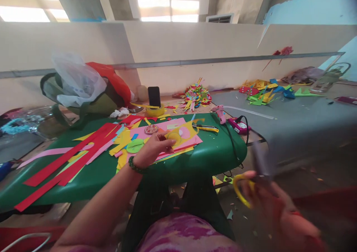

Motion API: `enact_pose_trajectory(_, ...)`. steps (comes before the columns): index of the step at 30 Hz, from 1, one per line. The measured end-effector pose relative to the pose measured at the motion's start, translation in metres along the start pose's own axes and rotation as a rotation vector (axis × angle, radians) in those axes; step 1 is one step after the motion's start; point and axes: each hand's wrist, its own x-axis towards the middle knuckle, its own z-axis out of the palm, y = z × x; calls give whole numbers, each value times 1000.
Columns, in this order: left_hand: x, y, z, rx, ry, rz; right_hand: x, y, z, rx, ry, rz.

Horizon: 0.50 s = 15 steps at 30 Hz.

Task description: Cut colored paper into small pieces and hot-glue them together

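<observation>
My left hand [153,148] is closed over the pink paper stack [192,139], pinching a yellow paper circle [174,136] between thumb and fingers. Just beyond it is a yellow paper scrap [190,128] with cut-out openings. Off the right end of the green surface, my right hand [275,205] is closed on scissors with yellow handles [243,192]. Motion smears the blades, and I cannot tell their angle. Green paper circles [135,145] and a round tin [151,129] lie beside my left hand. A yellow utility knife [206,128] rests at the stack's far edge.
Red paper strips [69,157] spread leftward on the green padded surface [217,148]. A pink glue gun [220,114] and its cord lie at the right. Behind stand a phone [154,96], yellow tape roll [155,111], paper flower pile [196,96] and stuffed bag [83,92].
</observation>
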Motion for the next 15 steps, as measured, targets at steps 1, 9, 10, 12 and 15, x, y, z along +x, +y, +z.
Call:
enact_pose_trajectory(1, -6, -2, 8, 14, 13, 34, -1, -3, 9, 25, -68, 27)
enact_pose_trajectory(9, -35, -23, 31, 124, 12, 43, 15, -31, 41, -268, -284, 30)
enact_pose_trajectory(10, -36, -24, 31, 131, 14, 39, 17, -33, 41, -296, -308, 20)
enact_pose_trajectory(12, -38, -25, 30, 151, -1, 44, 18, -35, 42, -318, -365, 23)
enact_pose_trajectory(15, -39, -26, 31, 163, -49, 49, 19, -30, 47, -289, -401, 14)
